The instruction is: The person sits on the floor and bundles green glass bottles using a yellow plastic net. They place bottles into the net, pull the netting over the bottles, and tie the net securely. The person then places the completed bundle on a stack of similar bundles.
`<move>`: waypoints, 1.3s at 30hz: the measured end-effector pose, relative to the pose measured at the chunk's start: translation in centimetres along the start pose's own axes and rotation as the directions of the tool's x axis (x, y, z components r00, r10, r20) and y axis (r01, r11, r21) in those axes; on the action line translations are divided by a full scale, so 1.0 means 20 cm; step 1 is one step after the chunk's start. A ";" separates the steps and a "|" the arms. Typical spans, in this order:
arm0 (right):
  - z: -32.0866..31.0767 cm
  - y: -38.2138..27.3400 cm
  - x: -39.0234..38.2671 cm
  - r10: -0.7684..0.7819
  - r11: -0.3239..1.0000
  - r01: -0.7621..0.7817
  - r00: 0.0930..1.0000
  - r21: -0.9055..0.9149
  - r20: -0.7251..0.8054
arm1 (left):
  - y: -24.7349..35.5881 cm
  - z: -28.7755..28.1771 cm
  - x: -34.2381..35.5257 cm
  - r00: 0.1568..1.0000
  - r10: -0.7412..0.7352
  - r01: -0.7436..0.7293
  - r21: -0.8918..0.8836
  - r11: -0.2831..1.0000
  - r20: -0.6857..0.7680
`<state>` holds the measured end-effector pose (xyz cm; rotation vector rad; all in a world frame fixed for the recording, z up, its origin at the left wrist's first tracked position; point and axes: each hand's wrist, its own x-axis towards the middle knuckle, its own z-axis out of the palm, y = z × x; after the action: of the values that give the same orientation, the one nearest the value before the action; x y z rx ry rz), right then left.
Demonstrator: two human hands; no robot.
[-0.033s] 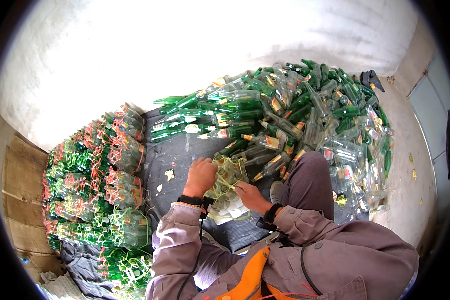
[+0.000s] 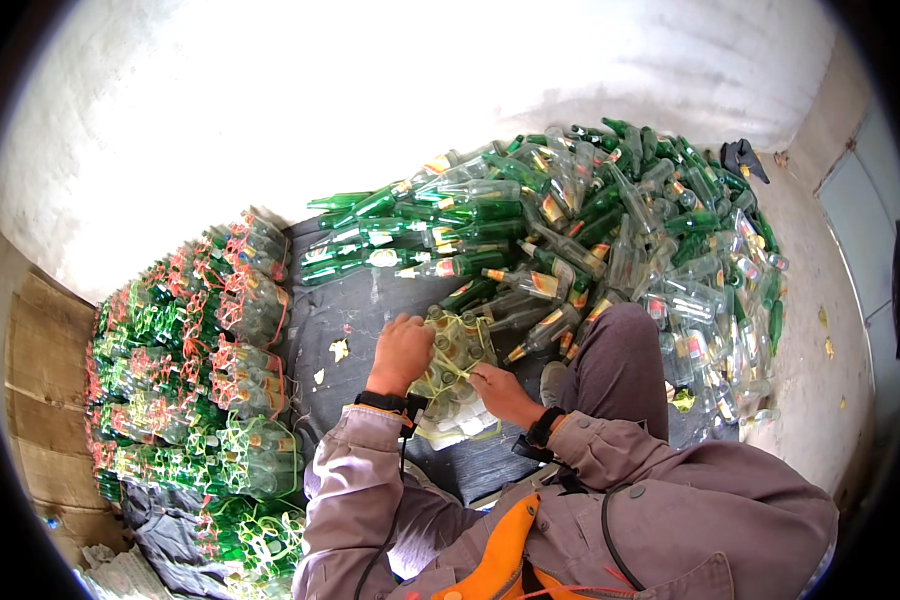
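A bundle of clear glass bottles (image 2: 453, 347) stands upright between my hands, wrapped with yellow-green plastic twine (image 2: 460, 373). At its left edge, my left hand (image 2: 404, 350) is closed with the fingers curled in; what they hold is hidden. My right hand (image 2: 502, 393) pinches the twine at the right side of the bundle. Both wrists wear dark bands. The lower part of the bundle is partly covered by something white that I cannot make out.
A large heap of loose green and clear bottles (image 2: 590, 210) lies ahead and to the right. Tied bundles of bottles (image 2: 195, 370) with red and yellow-green twine are stacked at left. A dark sheet (image 2: 345, 310) covers the floor. Cardboard (image 2: 45, 370) leans at far left.
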<state>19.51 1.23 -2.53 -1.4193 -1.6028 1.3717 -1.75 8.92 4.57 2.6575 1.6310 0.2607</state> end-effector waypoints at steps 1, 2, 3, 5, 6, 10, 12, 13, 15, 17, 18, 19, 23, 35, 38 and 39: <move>0.00 0.00 0.00 -0.002 1.000 0.002 1.000 -0.006 0.004 | 0.00 -0.01 0.00 1.000 -0.002 0.002 0.001 1.000 -0.024; 0.00 -0.01 0.00 -0.004 1.000 0.004 1.000 -0.011 0.009 | 0.01 -0.01 0.00 0.999 -0.004 0.004 0.001 1.000 -0.047; 0.00 -0.02 0.00 -0.002 1.000 0.002 1.000 -0.003 0.008 | 0.01 -0.02 0.00 0.999 -0.003 0.003 0.003 1.000 -0.045; -0.01 -0.05 -0.02 0.003 1.000 -0.003 1.000 0.013 0.005 | 0.01 -0.02 0.01 0.999 0.003 -0.003 0.004 1.000 -0.042; -0.01 -0.05 -0.02 0.021 0.999 -0.022 1.000 0.027 0.017 | 0.01 -0.01 0.01 0.999 0.011 -0.011 -0.005 1.000 -0.048; -0.01 -0.04 -0.02 0.040 0.997 -0.043 0.998 0.057 0.045 | 0.00 0.03 0.01 0.999 0.008 -0.011 -0.067 0.998 -0.039; 0.00 -0.03 -0.01 0.023 0.998 -0.025 0.999 0.059 0.046 | 0.00 0.02 0.01 1.000 -0.001 0.000 -0.100 0.995 -0.011; 0.00 -0.02 -0.01 0.013 0.998 -0.015 0.999 0.059 0.047 | 0.00 0.01 0.01 1.000 -0.002 0.003 -0.111 0.994 0.006; 0.00 -0.02 -0.01 -0.007 0.998 0.004 0.999 0.058 0.045 | 0.00 0.00 0.02 1.000 -0.011 0.015 -0.128 0.992 0.027; 0.01 -0.02 -0.01 -0.026 0.998 0.024 0.999 0.058 0.040 | 0.00 0.00 0.02 0.999 -0.028 0.033 -0.140 0.990 0.038; 0.01 -0.03 -0.01 -0.010 0.998 0.007 0.999 0.065 0.044 | -0.01 0.00 0.03 1.000 -0.025 0.028 -0.174 0.984 0.020; 0.01 -0.03 -0.01 0.007 0.997 -0.011 0.999 0.073 0.047 | -0.02 0.01 0.03 1.000 -0.022 0.021 -0.208 0.978 0.001; 0.01 -0.01 0.00 -0.019 0.994 0.014 0.999 0.112 0.047 | -0.01 0.00 0.05 1.000 -0.014 0.015 -0.193 0.981 0.007; 0.00 -0.03 -0.01 0.005 1.000 -0.003 0.998 -0.031 0.060 | -0.05 0.07 0.09 0.999 -0.050 0.049 -0.197 0.979 -0.002; 0.00 0.02 0.01 -0.046 0.996 0.051 0.997 -0.074 0.064 | -0.05 0.07 0.10 0.999 -0.046 0.045 -0.203 0.978 -0.003; 0.01 0.04 0.01 -0.051 0.996 0.055 0.997 -0.075 0.066 | -0.05 0.07 0.11 0.999 -0.049 0.047 -0.208 0.977 -0.005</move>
<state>19.53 1.36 -3.41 -1.3793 -1.7390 1.3504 -1.46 11.36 3.30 2.4637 1.5722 0.4202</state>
